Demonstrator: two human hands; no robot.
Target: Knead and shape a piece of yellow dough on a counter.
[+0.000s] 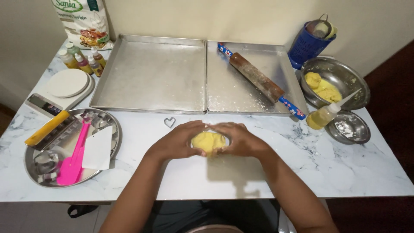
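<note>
Left hand [179, 142] and right hand [239, 140] cup, apparently shaping, yellow dough [208, 141] (near the tabletop [353, 172] front edge), each grip closed around it.

Single head-worn view, steeply down, close over marble table [302, 164]

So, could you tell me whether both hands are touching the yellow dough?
Touching: the head view shows the left hand and right hand cupped around the yellow dough.
</note>
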